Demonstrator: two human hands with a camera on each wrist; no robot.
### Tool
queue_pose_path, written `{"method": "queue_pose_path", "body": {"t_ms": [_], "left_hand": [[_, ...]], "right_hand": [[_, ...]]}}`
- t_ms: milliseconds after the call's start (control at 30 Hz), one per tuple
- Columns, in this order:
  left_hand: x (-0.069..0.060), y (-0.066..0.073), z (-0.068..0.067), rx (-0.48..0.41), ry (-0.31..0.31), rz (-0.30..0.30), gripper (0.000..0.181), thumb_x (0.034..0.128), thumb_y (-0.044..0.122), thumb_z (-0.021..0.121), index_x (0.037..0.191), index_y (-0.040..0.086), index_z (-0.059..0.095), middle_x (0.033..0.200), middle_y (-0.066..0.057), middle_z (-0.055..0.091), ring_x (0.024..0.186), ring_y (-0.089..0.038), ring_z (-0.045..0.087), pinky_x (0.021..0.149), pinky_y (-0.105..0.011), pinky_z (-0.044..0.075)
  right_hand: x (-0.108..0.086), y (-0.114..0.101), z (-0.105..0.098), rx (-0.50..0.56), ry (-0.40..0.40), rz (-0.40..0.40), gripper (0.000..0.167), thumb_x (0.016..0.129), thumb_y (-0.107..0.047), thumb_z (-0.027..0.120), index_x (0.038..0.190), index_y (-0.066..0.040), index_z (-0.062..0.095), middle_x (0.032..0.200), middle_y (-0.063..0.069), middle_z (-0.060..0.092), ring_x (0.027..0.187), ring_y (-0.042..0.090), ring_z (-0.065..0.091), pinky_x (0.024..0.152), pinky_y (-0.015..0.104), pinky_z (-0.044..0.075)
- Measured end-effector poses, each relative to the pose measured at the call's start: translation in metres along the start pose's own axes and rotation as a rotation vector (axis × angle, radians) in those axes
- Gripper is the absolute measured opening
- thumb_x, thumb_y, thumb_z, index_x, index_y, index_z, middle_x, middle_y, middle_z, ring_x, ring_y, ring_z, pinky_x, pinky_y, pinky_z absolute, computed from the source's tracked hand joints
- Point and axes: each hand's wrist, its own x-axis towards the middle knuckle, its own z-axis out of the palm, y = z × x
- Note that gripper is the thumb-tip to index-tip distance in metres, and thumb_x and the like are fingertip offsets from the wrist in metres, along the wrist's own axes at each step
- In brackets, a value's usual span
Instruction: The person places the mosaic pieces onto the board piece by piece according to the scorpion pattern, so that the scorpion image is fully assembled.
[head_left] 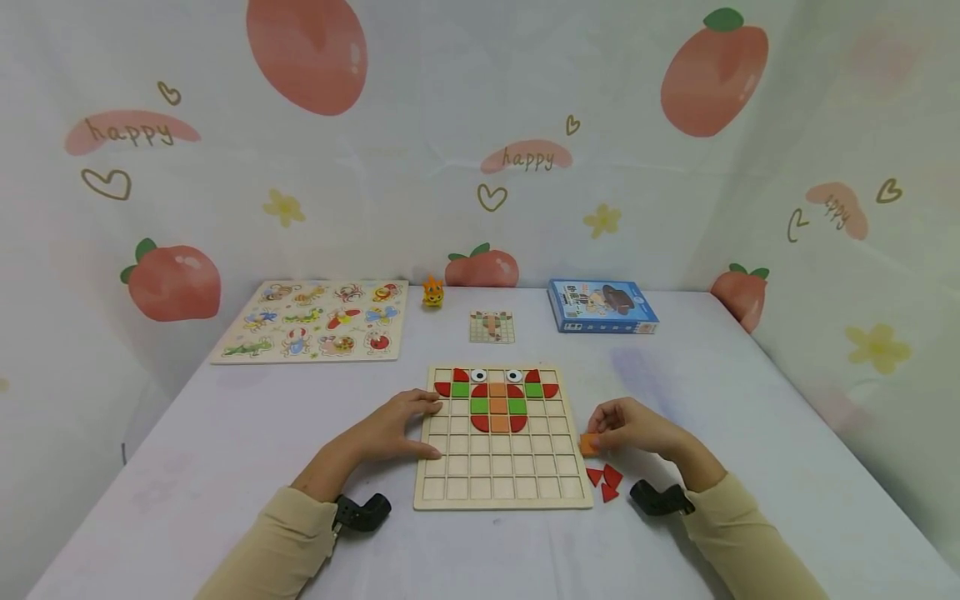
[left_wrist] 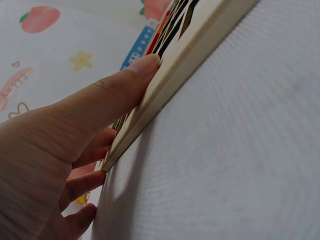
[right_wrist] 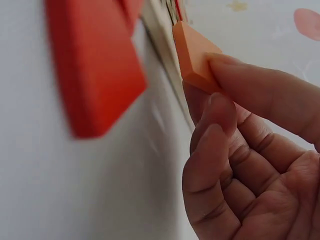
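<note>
A wooden grid board [head_left: 457, 492] lies flat on the table, with red, green and orange tiles and two eye tiles forming a pattern in its upper rows. My left hand [head_left: 390, 429] rests at the board's left edge. Its thumb touches the rim [left_wrist: 172, 75] in the left wrist view, fingers spread and fairly straight. Just off the board's right side, my right hand [head_left: 637, 429] pinches an orange square tile [right_wrist: 195, 55] between thumb and fingers. Several red pieces [head_left: 612, 477] lie near that hand, right of the board; one red piece [right_wrist: 95, 70] looms close in the right wrist view.
Behind the board lies a small pattern card [head_left: 492, 327]. A blue box [head_left: 603, 307] is at the back right. An insect puzzle board [head_left: 311, 323] occupies the back left, beside a small orange-yellow figurine [head_left: 432, 292]. A printed cloth [head_left: 420, 100] hangs behind the table.
</note>
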Motion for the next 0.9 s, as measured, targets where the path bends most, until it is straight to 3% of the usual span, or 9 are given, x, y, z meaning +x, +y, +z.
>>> {"method": "queue_pose_path", "body": {"t_ms": [467,900], "left_hand": [[0.001,-0.001,0.001,-0.009,0.002,0.013,0.078,0.0714,0.046,0.077,0.133,0.006,0.051,0.143,-0.01,0.042,0.136,-0.033,0.033,0.11,-0.051,0.031],[0.001,0.0,0.001,0.004,0.002,0.009,0.078,0.0712,0.044,0.077,0.133,0.004,0.051,0.142,-0.011,0.042,0.135,-0.033,0.033,0.11,-0.05,0.031]], "right_hand": [[0.016,-0.018,0.005,0.029,-0.003,-0.02,0.022,0.085,-0.013,0.065,0.095,0.006,0.06,0.077,-0.001,0.061,0.07,0.011,0.054,0.064,0.023,0.051],[0.038,-0.039,0.023,0.042,-0.04,-0.042,0.02,0.086,-0.015,0.065,0.094,0.003,0.061,0.077,-0.002,0.061,0.068,0.011,0.055,0.063,0.023,0.051]]}}
